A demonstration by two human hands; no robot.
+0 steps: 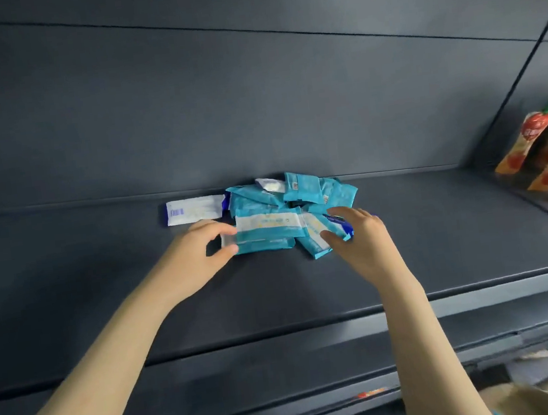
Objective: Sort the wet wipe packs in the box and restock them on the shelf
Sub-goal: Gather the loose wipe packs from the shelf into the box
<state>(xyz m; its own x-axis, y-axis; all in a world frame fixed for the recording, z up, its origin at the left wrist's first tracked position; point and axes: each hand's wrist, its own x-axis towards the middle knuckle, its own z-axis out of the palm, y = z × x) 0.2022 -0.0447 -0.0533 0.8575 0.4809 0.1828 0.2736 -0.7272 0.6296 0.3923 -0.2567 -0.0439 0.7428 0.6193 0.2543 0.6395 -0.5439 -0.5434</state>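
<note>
Two hands work a loose heap of teal packs (293, 193) at the back of a dark shelf (427, 257). The left hand (195, 255) pinches the end of the front pack (265, 234) between thumb and fingers; the right hand (361, 241) curls round a tilted pack (317, 234) beside it. The film packs look soft, light and slippery, likely to sag, so a hold across a short end seems safest. A white pack (193, 210) lies just left of the heap; red pouches (539, 143) lean at far right. A dark panel backs the smooth shelf.
</note>
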